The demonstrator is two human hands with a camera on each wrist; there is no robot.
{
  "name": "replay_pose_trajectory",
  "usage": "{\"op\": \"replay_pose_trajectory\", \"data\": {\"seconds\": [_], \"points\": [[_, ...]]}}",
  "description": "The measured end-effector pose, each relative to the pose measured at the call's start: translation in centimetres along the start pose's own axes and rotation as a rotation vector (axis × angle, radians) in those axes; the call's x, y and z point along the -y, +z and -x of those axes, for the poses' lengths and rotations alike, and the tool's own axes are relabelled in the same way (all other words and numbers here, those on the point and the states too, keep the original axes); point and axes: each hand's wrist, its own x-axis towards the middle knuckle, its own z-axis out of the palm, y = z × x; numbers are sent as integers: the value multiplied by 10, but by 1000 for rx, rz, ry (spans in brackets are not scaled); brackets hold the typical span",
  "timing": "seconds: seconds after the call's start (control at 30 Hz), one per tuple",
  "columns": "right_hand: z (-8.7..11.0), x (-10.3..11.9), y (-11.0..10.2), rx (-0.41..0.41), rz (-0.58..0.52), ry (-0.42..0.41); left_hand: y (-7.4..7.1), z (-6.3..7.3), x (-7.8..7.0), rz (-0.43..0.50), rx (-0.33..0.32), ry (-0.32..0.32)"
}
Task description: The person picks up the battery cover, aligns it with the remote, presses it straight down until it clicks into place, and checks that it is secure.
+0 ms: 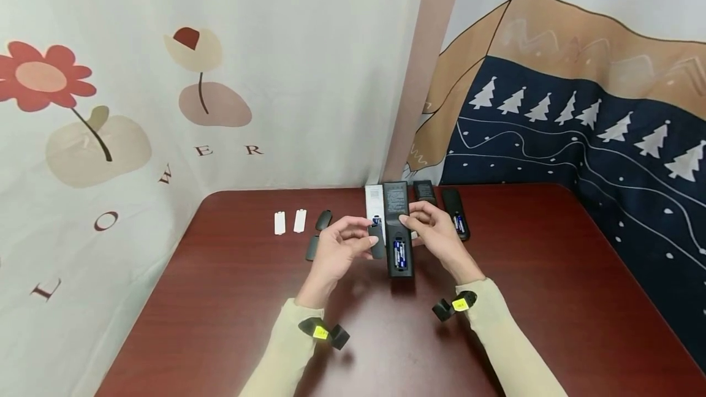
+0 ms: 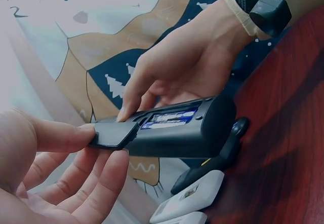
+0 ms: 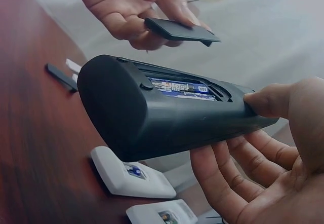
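Note:
A black remote control is raised over the table with its back facing up. Its battery compartment is uncovered, and blue-and-silver batteries lie inside. My right hand grips the remote, thumb on the back and fingers curled beneath. Between the thumb and fingers of my left hand is a dark battery cover. The cover is just left of the remote; in the right wrist view it appears apart from the compartment.
Two white remotes lie behind the raised one, their battery compartments uncovered. Farther right are a black remote with batteries showing and another dark one. Two white covers and two dark covers lie left. Curtains hang behind the table.

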Motion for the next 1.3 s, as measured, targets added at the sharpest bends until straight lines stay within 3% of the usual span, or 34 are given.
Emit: {"op": "replay_pose_trajectory", "data": {"seconds": [0.23,0.7,1.3], "points": [[1,1,3,31,-14,-15,8,3,-2,-17,27,30],[3,2,9,61,-46,-12,18,12,-4,-162,84,77],[1,0,7,49,-40,-11,26,18,-3,-271,114,114]]}}
